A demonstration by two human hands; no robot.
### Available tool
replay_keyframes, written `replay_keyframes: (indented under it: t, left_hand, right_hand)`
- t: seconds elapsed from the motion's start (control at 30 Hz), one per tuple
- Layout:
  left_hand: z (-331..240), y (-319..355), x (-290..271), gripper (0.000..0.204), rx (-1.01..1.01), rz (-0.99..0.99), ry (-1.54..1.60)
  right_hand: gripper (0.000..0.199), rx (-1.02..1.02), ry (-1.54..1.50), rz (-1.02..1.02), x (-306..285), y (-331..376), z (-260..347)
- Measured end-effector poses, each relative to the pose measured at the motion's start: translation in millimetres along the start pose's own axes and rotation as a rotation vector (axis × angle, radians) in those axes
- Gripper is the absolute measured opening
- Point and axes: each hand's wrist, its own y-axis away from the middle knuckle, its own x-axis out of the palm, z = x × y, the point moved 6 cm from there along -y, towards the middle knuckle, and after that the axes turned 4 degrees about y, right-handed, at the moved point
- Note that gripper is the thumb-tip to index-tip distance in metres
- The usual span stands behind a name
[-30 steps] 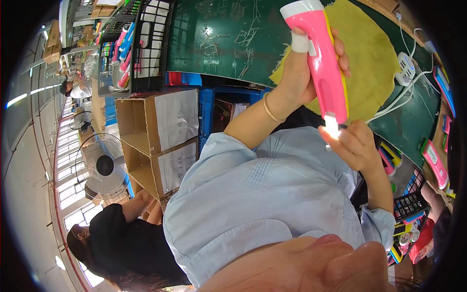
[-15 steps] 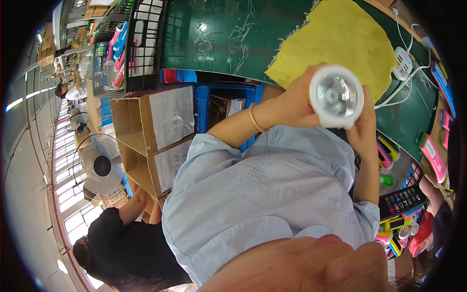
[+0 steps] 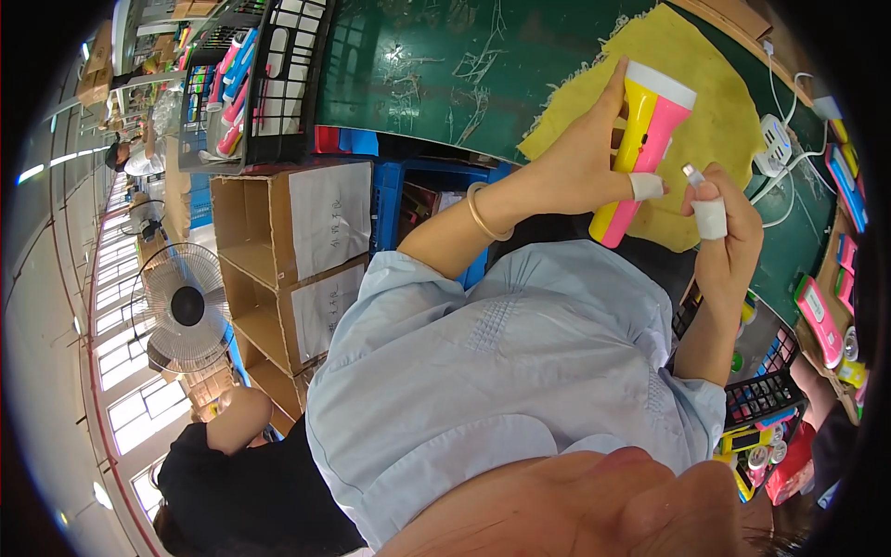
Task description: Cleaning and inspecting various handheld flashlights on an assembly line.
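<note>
My left hand [image 3: 594,148] is closed around a yellow and pink flashlight [image 3: 644,139] with a wide white head. The flashlight stands tilted, its head away from me and its narrow tail toward my body. White tape wraps the left thumb, which presses along the side. Close by on the right, my right hand [image 3: 727,213] pinches a small plug [image 3: 692,174] with a metal tip, apart from the flashlight. A finger of this hand also has white tape. Beneath both hands lies a yellow cloth [image 3: 691,209] on the green table [image 3: 408,74].
A white multi-port charger [image 3: 772,147] with white cables sits right of the cloth. Black crates [image 3: 295,84] hold more flashlights at the far left and lower right. Left of me are cardboard compartments [image 3: 255,232], a fan [image 3: 186,306] and a person in black [image 3: 251,483].
The flashlight has turned from its lens facing up to showing its yellow and pink side. My right hand has let go of it and moved right, now pinching the plug.
</note>
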Motion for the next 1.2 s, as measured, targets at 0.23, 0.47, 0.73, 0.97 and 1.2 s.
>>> replay_keyframes:
  t: [0.23, 0.47, 0.73, 0.97, 1.2]
  left_hand:
    - [-2, -6, -4, 0.066, 0.109, -0.071, -0.452]
    - [2, 1, -17, 0.065, 0.162, -0.246, -0.534]
    - [-4, 8, -35, 0.061, -0.005, -0.324, -0.387]
    - [2, 11, -32, 0.068, 0.041, -0.309, -0.428]
    - [-6, 10, -28, 0.069, 0.173, -0.347, -0.611]
  right_hand:
    - [0.013, 0.082, 0.226, 0.120, 17, -16, -10]
    - [0.014, -0.104, 0.607, -0.049, 44, -24, -9]
    - [0.014, -0.055, 0.189, -0.059, 57, -26, -16]
    - [0.014, 0.066, 0.200, 0.269, 51, -31, -24]
    - [0.015, 0.030, 0.301, 0.193, 52, -32, -20]
